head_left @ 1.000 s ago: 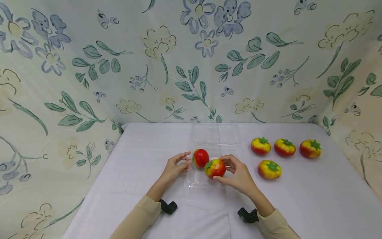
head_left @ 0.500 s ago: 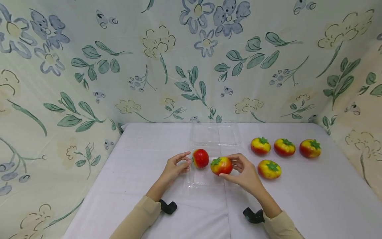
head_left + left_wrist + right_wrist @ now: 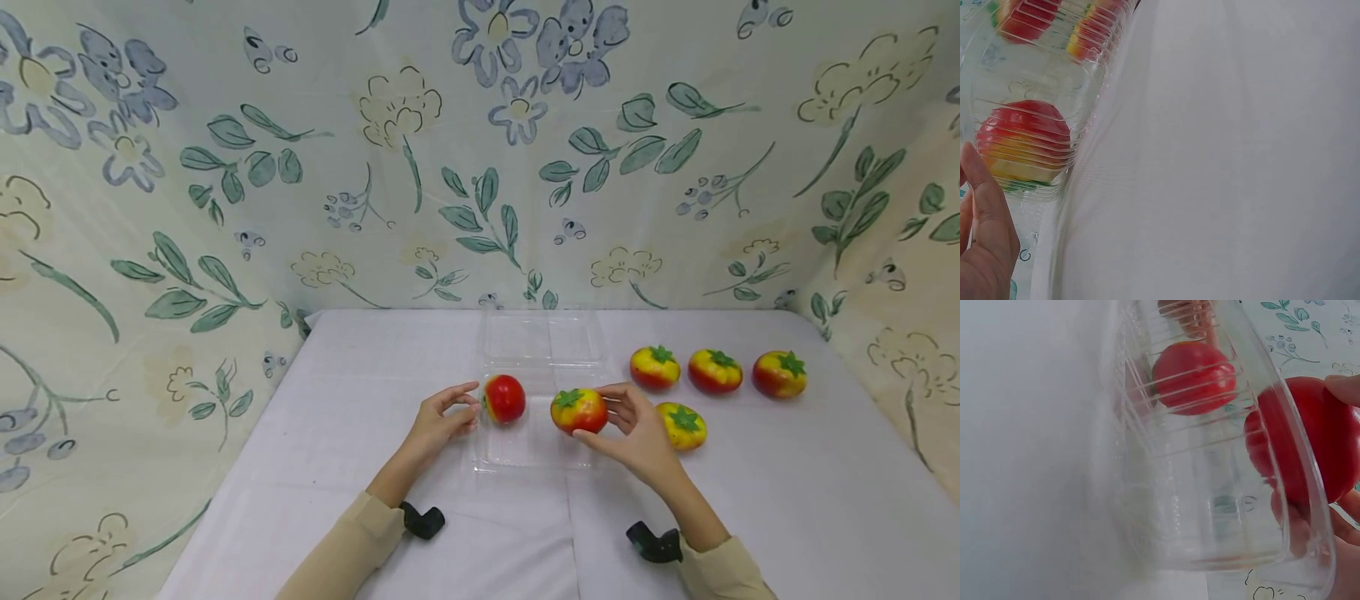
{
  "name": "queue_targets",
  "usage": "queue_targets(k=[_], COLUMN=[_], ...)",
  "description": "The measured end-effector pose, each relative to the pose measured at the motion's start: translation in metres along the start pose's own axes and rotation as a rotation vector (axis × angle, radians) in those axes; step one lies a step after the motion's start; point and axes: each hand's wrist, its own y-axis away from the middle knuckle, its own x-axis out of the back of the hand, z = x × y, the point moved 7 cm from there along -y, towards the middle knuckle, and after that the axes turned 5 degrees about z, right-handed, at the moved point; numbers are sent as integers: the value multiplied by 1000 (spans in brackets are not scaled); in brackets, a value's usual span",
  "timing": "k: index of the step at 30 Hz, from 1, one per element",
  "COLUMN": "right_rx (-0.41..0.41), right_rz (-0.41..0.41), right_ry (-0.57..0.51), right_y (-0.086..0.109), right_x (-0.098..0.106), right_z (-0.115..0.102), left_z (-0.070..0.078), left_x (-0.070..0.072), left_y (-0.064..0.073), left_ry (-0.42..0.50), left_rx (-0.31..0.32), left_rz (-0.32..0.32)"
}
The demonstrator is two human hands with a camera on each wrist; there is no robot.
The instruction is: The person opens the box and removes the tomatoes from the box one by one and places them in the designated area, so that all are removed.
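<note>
In the head view my right hand (image 3: 637,433) holds a red-and-yellow toy tomato (image 3: 579,411) by its right side, between thumb and fingers. The tomato, green leafy cap turned to the left, is over the right part of a clear plastic clamshell box (image 3: 517,457). Another toy tomato (image 3: 504,398) lies on its side at the box's left, its red side showing. Beside it my left hand (image 3: 437,423) has its loosely curved fingertips right at the box's left rim. Through the box wall in the right wrist view, the lying tomato (image 3: 1194,378) shows red.
Right of the box sit more toy tomatoes: three in a back row, including the middle one (image 3: 716,371), and one in front (image 3: 684,427), partly behind my right hand. The box's lid (image 3: 540,337) lies folded back toward the floral backdrop (image 3: 480,167). White cloth (image 3: 360,367) covers the table.
My right hand has moved steadily right with its toy tomato, away from the tomato lying in the box, and now overlaps the front loose one. The left hand has stayed put.
</note>
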Motion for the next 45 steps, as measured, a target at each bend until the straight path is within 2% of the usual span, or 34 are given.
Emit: queue_targets(k=[22,34,45], right_rx=[-11,14,-53], right_rz=[115,197,271], right_ry=[55,63,90], right_y=[1,3,4], right_x=[39,60,83], right_z=[2,5,17], left_z=[0,1,1], left_x=[0,-1,0], left_y=[0,0,1], left_ry=[-18,-13,-16], left_rx=[-4,-3,-2], left_rz=[-9,-4,2])
